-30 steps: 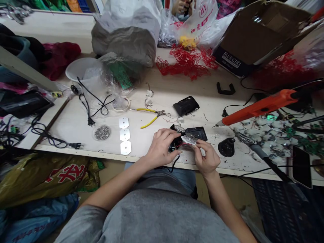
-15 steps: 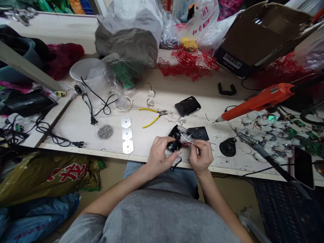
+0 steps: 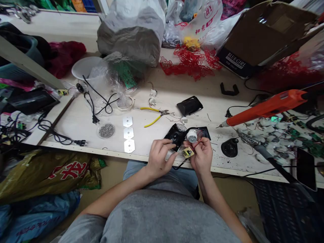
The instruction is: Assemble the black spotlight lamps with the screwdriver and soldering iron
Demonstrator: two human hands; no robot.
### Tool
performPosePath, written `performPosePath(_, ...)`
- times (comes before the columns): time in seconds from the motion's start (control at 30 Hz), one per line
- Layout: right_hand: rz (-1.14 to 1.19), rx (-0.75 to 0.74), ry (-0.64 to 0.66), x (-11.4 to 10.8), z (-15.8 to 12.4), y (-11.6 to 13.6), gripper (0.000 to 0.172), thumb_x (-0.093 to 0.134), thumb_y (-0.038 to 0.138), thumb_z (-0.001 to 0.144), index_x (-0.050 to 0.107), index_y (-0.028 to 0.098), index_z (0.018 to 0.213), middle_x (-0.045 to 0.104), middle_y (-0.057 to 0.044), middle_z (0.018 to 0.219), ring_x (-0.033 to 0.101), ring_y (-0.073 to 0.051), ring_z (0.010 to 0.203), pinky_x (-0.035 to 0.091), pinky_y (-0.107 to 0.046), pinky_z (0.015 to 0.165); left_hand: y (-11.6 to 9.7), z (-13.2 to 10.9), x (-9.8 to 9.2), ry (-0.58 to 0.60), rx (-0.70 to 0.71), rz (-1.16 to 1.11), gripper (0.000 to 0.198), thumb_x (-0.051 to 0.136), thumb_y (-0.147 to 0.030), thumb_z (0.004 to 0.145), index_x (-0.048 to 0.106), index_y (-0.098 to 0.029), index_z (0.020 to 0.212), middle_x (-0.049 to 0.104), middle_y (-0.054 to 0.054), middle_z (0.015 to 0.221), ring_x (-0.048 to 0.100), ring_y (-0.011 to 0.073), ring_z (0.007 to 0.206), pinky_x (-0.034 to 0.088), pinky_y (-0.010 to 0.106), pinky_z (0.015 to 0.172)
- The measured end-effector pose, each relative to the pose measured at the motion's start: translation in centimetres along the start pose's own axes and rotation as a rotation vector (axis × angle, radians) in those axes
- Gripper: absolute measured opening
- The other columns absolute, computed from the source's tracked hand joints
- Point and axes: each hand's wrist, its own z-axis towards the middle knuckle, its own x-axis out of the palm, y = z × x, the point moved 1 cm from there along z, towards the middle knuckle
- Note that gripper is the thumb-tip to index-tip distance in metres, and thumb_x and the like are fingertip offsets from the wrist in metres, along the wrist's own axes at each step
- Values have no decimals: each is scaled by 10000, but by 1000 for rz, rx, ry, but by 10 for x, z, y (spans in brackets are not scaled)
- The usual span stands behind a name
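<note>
My left hand [image 3: 160,158] has its fingers on the lower edge of an open black plastic housing [image 3: 172,136], with the thumb below it. The housing has a round grille of small holes at its top. In my right hand [image 3: 202,154] is a small yellow circuit board [image 3: 188,152], held at its right side, with thin red wires. A white round part with a clear lens-like face [image 3: 192,136] sits just above the board, beside the housing. Behind it lies a flat black plastic cover [image 3: 205,132], partly hidden. A black cord [image 3: 180,165] hangs at the table edge below.
Yellow-handled cutters [image 3: 153,120], a black case [image 3: 189,106] and silver plates [image 3: 129,146] lie on the table. A dish of screws [image 3: 105,130] stands left. To the right are an orange electric screwdriver [image 3: 265,108], a soldering iron [image 3: 263,152] and piled white parts [image 3: 275,135].
The circuit board and the white round part now show outside the black housing, on its right, by my right hand. My left hand stays at the housing.
</note>
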Motion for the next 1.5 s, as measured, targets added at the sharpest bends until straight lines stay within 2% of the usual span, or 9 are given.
performPosePath(0.07,64,82,13,-1,1,3,356,693,507,845,443,255,871,619,64,669,614,-118,455,506,-225,455,8,-6,2,18,-60,155,357,677,-381,904,602,-181,1190,632,160,1169,613,296,1068,519,454,901)
performPosePath(0.17,116,157,19,-1,1,8,433,749,545,790,435,256,863,604,83,619,610,-116,430,473,-199,413,15,-14,15,135,-89,269,695,761,-539,796,547,-146,1327,521,232,1344,549,382,1170,497,536,955)
performPosePath(0.27,122,196,23,-3,4,13,477,806,539,739,446,250,856,604,88,595,624,-129,421,477,-198,394,19,-16,28,215,-125,302,869,797,-549,759,446,-158,1451,448,248,1420,534,401,1209,500,544,968)
performPosePath(0.43,78,229,43,-8,13,19,508,886,506,645,502,229,829,622,76,637,641,-133,433,518,-213,392,23,-10,28,155,-124,121,766,700,-369,864,339,-182,1513,517,184,1299,572,323,1184,533,477,968)
performPosePath(0.53,47,258,85,-8,18,22,506,912,498,601,552,218,819,641,63,667,639,-127,438,545,-229,400,20,-6,20,50,-59,45,701,667,-270,863,362,-171,1486,534,183,1318,562,306,1218,518,466,1012)
performPosePath(0.63,23,302,144,-5,21,23,486,927,486,578,592,205,791,661,43,656,658,-133,471,585,-242,450,17,-6,13,17,-19,30,633,661,-228,856,415,-165,1436,552,192,1354,562,307,1241,505,469,1025)
performPosePath(1.0,-6,381,278,3,27,17,436,934,479,554,659,197,742,670,18,584,635,-131,458,535,-232,434,20,-7,2,42,-23,-33,612,693,-219,842,432,-172,1394,589,210,1383,595,297,1267,511,463,989)
performPosePath(1.33,-44,360,274,5,28,19,421,923,479,554,677,185,729,652,17,586,598,-111,459,532,-235,457,18,-3,1,60,-33,-24,588,714,-257,844,451,-187,1365,593,198,1385,603,297,1263,514,462,983)
performPosePath(1.5,-64,359,261,6,28,19,394,924,436,558,682,180,734,659,12,607,592,-106,459,544,-233,446,19,-2,1,56,-49,-41,671,748,-283,834,414,-205,1410,592,187,1396,602,301,1272,517,471,995)
